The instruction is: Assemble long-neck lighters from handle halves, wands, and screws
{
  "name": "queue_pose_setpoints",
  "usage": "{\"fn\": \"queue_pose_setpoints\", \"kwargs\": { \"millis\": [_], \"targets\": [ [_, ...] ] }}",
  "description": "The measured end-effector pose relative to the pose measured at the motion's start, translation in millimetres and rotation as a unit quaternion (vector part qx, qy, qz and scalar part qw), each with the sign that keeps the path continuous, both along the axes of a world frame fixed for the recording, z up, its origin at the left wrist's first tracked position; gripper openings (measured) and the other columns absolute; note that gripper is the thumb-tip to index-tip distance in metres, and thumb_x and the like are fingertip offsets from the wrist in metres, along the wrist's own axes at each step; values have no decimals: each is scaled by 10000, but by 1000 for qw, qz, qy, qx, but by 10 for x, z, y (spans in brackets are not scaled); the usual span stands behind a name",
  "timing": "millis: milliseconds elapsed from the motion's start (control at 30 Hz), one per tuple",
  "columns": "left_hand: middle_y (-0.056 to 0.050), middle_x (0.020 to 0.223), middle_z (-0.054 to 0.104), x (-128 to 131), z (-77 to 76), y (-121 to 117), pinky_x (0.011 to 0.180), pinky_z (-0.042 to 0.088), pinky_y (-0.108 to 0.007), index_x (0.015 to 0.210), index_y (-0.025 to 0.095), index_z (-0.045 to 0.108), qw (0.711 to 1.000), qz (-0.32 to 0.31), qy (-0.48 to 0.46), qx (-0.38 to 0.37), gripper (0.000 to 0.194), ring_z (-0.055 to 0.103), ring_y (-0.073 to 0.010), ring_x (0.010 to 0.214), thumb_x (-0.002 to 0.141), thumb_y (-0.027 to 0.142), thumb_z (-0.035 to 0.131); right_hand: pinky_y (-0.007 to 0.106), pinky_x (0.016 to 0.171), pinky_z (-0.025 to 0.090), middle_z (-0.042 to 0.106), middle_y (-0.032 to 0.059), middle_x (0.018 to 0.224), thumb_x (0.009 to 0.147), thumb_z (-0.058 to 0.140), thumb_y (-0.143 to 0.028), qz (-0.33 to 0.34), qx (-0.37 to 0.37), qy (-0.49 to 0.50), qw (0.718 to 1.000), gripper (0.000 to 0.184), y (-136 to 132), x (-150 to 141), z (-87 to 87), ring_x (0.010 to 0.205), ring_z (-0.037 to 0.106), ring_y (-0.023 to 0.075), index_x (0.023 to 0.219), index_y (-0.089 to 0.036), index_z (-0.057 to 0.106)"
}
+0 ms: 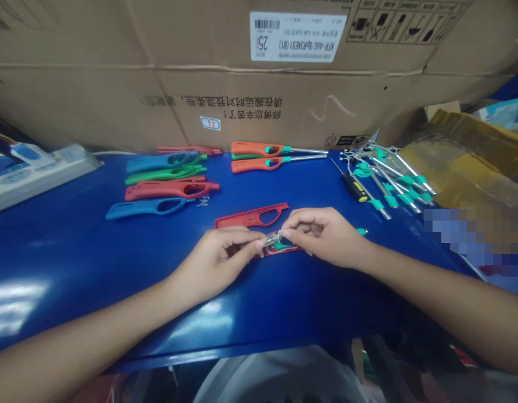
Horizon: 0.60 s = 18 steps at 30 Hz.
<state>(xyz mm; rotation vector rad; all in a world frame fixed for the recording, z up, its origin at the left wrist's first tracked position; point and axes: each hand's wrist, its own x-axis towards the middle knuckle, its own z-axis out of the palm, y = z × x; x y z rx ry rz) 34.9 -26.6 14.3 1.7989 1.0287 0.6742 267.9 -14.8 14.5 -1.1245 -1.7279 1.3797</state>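
Observation:
My left hand (pixel 219 257) is closed, with thumb and forefinger pinching a small clear plastic fuel tank (pixel 270 240). My right hand (pixel 328 235) pinches at the tank's other end, by a thin white wire; exactly what its fingertips grip is too small to make out. Beneath both hands lies a red lighter half-shell (pixel 284 252), with a green trigger piece and white wire in it, partly hidden. A green-tipped metal end (pixel 362 231) shows beyond my right hand. Just behind, another red half-shell (pixel 250 217) rests on the blue table (pixel 158 268), inner side up.
Blue, green and red lighter handles (pixel 170 190) lie at the left beside small screws (pixel 203 200). Orange lighters (pixel 259 164) sit at the back. To the right are a black-yellow screwdriver (pixel 354 187) and several metal tubes (pixel 395 176). A cardboard box (pixel 116 101) stands behind; a power strip (pixel 40 173) is at far left.

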Motion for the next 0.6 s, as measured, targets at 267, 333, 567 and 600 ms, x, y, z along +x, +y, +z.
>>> {"fn": "queue_pose_setpoints", "kwargs": {
  "millis": [267,333,567,600],
  "targets": [
    [-36,786,755,37,29,-8,572,471,-203,929,141,814,999,29,-21,-24,242,585,-112,610,938,301,631,225,435,343,551,-37,609,872,668,-323,-8,12,-29,999,188,-29,-21,12,467,468,68,819,-144,686],
    [-35,766,756,37,43,-9,558,472,-204,901,143,814,998,34,-26,-36,242,585,-112,592,932,304,636,223,440,366,561,-38,606,870,670,-331,-7,-6,-11,1000,186,-30,-24,17,468,486,73,825,-150,674],
    [-30,816,799,16,52,6,581,506,-198,994,166,824,997,34,-34,-64,233,637,-121,636,932,321,661,213,408,361,553,-57,571,879,691,-349,10,-43,24,999,196,-23,-11,38,436,472,66,829,-161,664],
    [-28,821,801,12,49,9,585,508,-197,1002,170,825,997,32,-33,-65,233,643,-122,645,933,324,664,213,412,369,566,-51,593,875,699,-351,7,-43,27,999,198,-20,-9,40,449,486,68,837,-159,670]
  ]
}}
